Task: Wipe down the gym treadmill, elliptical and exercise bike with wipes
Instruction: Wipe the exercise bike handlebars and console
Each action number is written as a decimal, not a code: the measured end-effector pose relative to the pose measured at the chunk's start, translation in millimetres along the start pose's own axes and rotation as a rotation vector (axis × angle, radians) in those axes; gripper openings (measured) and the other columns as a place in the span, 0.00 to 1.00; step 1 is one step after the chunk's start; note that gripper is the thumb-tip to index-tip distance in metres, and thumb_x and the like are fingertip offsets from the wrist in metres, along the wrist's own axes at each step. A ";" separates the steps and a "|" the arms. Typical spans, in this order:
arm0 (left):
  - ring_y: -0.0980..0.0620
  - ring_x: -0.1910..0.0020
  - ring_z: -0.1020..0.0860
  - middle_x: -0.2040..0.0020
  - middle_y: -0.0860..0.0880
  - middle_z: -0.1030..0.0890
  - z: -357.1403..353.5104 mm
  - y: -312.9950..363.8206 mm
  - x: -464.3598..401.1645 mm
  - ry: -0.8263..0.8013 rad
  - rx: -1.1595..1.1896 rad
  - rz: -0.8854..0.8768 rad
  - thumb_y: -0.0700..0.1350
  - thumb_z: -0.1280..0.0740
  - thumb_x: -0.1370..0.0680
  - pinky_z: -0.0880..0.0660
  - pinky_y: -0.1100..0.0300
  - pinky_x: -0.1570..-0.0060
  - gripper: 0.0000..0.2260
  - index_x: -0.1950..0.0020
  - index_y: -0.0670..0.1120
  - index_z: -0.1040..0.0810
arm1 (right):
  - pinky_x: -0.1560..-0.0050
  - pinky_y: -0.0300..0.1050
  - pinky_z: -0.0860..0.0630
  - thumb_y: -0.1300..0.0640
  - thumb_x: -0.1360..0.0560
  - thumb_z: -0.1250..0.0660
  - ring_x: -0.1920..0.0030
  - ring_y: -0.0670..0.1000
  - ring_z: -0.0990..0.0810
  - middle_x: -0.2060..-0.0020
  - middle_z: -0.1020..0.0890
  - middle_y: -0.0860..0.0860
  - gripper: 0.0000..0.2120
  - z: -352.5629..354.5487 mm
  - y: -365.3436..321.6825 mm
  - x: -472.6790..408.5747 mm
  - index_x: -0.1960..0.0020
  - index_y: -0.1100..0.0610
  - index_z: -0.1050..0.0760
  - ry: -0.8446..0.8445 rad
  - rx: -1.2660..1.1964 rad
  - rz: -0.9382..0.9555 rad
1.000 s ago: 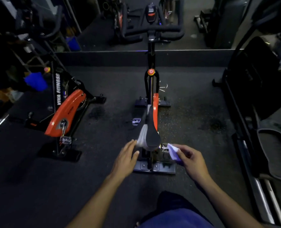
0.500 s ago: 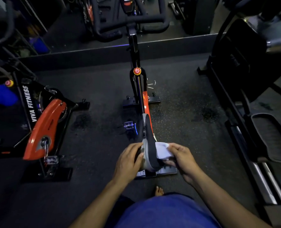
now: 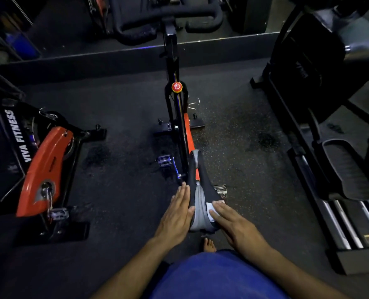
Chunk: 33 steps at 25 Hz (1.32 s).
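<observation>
Most of the wipe (image 3: pixel 209 209) lies hidden under the right hand (image 3: pixel 233 225).

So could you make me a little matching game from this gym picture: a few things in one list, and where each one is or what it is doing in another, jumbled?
Things:
1. left hand
2. wipe
3. red knob
4. second bike

Places or states:
A. on the bike's upright post, ahead of the saddle
B. flat against the saddle's left side
C. on the floor at far left, lettered VIVA FITNESS
D. pressed onto the saddle under the right hand

Pairs: 1-B, 2-D, 3-A, 4-C
</observation>
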State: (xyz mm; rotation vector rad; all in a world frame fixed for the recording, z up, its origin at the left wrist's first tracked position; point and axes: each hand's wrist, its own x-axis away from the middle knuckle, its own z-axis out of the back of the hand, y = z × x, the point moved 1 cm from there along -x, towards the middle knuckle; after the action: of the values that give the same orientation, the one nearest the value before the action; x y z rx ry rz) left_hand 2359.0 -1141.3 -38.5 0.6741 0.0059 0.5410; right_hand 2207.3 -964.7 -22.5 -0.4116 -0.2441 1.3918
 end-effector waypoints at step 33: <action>0.61 0.19 0.61 0.18 0.55 0.62 0.6 2.2 2.3 -0.003 -0.001 0.024 0.59 0.57 0.16 0.61 0.63 0.22 0.29 0.18 0.50 0.60 | 0.20 0.51 0.57 0.46 0.21 0.42 0.19 0.50 0.59 0.18 0.55 0.49 0.38 13.5 3.1 11.3 0.18 0.56 0.54 -0.260 0.000 0.121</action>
State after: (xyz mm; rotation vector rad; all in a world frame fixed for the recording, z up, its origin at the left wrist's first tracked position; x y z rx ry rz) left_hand 2360.0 -1139.1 -36.4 0.6744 -0.0052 0.5635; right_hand 2201.0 -951.3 -12.4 -0.2473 -0.4370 1.5647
